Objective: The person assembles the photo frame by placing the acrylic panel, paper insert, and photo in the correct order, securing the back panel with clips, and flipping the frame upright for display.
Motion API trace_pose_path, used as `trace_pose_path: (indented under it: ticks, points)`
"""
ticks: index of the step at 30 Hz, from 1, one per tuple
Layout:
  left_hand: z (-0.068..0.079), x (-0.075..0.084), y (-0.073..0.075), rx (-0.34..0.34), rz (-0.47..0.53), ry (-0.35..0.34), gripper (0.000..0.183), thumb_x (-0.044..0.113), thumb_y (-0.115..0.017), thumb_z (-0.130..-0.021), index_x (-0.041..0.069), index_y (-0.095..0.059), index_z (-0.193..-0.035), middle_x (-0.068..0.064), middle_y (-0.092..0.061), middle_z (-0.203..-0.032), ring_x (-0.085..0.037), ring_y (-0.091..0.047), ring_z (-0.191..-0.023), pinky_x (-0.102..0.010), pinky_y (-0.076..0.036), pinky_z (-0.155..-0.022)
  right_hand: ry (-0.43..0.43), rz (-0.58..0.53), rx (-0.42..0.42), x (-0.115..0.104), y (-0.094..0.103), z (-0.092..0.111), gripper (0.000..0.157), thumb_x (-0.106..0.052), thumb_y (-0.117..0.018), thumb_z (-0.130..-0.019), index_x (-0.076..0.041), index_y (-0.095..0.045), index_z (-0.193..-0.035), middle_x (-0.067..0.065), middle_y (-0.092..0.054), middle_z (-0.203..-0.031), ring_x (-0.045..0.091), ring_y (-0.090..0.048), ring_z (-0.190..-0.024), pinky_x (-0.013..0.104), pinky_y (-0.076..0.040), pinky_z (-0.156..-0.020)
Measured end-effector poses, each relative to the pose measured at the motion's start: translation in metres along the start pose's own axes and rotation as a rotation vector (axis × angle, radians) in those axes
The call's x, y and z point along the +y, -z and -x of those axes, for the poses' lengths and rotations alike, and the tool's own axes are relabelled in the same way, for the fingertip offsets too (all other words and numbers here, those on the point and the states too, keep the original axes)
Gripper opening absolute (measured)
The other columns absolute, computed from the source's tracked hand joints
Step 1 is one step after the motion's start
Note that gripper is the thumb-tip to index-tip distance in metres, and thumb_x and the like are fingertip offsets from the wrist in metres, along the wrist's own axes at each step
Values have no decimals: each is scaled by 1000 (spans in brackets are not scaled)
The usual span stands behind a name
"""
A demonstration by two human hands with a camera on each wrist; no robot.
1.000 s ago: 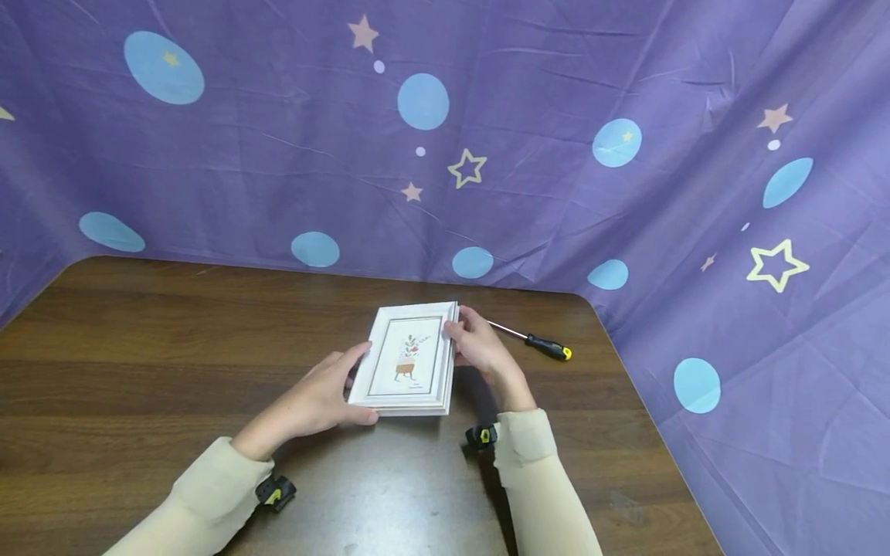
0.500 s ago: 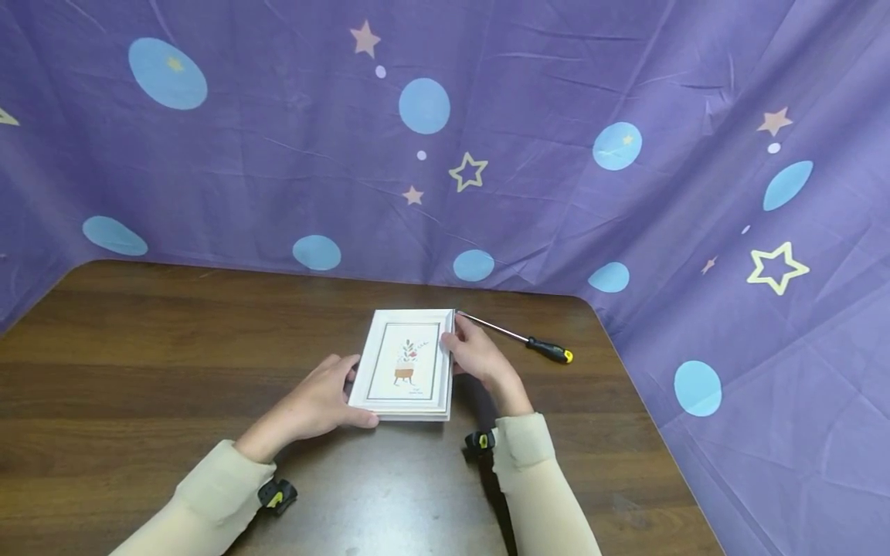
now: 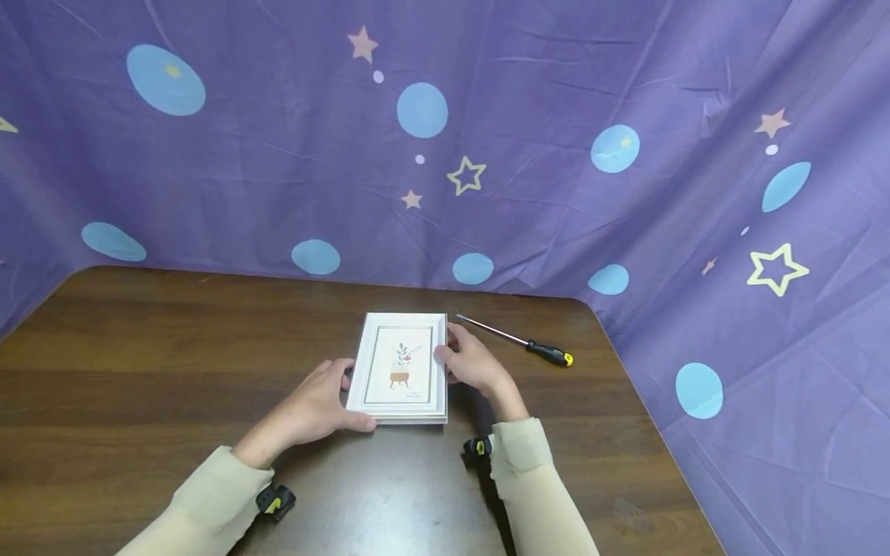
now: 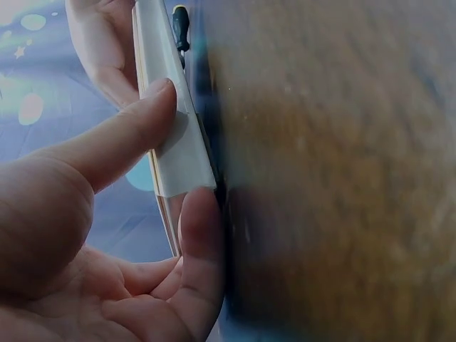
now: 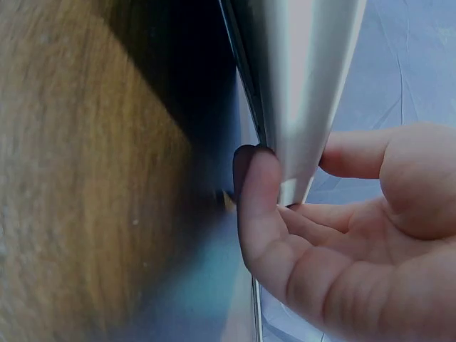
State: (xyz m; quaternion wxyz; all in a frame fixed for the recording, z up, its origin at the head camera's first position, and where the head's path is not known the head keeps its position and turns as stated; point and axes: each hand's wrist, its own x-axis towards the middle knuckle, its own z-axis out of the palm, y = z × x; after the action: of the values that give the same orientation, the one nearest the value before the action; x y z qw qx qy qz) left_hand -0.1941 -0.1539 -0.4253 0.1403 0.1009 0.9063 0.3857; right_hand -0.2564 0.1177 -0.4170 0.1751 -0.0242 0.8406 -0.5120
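Note:
Both hands hold a white picture frame (image 3: 371,363), face up, with a drawing of a plant in a brown legged pot. My left hand (image 3: 311,405) grips its near left corner, thumb against the near edge and fingers along the left side. On the right side, my right hand (image 3: 480,363) grips the frame, its thumb on the border. The right wrist view has the fingers of that hand (image 5: 320,263) curled round the frame's side (image 5: 299,92). In the left wrist view, the thumb of the left hand (image 4: 71,206) presses the white edge (image 4: 174,153), close over the table.
A screwdriver (image 3: 549,353) with a black and yellow handle lies on the brown wooden table (image 3: 174,355), right of the frame and behind the right hand. A purple curtain (image 3: 528,216) with stars and blue spots hangs along the table's back and right edges.
Both hands have shifted the picture frame slightly left and toward me, and turned it a little straighter. The screwdriver's tip, hidden by the right hand earlier, now shows.

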Motion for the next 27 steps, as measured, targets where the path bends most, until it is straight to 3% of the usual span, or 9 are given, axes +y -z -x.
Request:
trace_pose_path:
  ticks: [4, 11, 27]
  points:
    - [1, 0, 0, 0, 1, 4, 118, 40, -101, -68, -12, -38, -154, -19, -60, -123, -31, -60, -109, -57, -54, -100, 14, 33, -1, 2, -1, -1, 57, -9, -54, -108, 1, -37, -161, 24, -59, -135, 26, -68, -97, 41, -67, -77]
    - [1, -1, 2, -8, -1, 28, 116, 39, -100, -71, -11, -37, -155, -19, -60, -124, -31, -60, -109, -55, -54, -98, 60, 67, -7, 4, -2, -2, 59, 2, -55, -99, 6, -43, -157, 21, -60, -114, 24, -66, -92, 37, -67, -77]
    - [-1, -1, 2, 0, -10, 25, 114, 37, -99, -72, -10, -38, -155, -19, -60, -123, -32, -60, -108, -56, -54, -98, 102, 228, 34, 8, -3, -5, 53, 1, -61, -100, 6, -51, -152, 22, -67, -116, 21, -68, -81, 33, -65, -69]
